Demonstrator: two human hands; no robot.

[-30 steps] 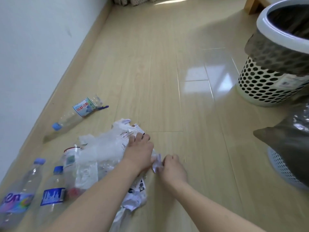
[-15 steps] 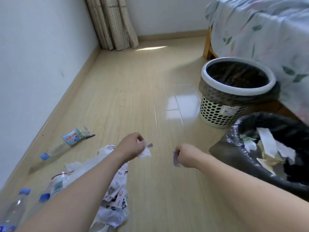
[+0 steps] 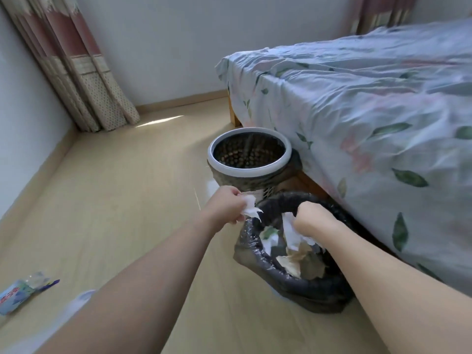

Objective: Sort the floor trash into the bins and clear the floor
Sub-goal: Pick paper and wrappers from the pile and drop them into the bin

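Note:
My left hand (image 3: 226,206) grips a crumpled white paper (image 3: 249,208) just left of the near bin's rim. That near bin (image 3: 293,286) is lined with a black bag and holds white and brown paper scraps (image 3: 293,251). My right hand (image 3: 315,219) hovers over its opening with fingers curled downward; what it holds is hidden. Behind it stands a white perforated bin (image 3: 255,172) with a dark liner. A plastic bottle with a blue label (image 3: 23,292) lies on the floor at the far left.
A bed with a leaf-print sheet (image 3: 370,111) runs along the right, close against both bins. A curtain (image 3: 84,80) hangs in the far left corner. A blurred pale bit of litter (image 3: 76,304) lies near my left forearm. Wooden floor stretches to the wall.
Both hands rose from the trash pile and swung right to the near bin, carrying paper. The view lifted, so the pile and most bottles dropped out of sight.

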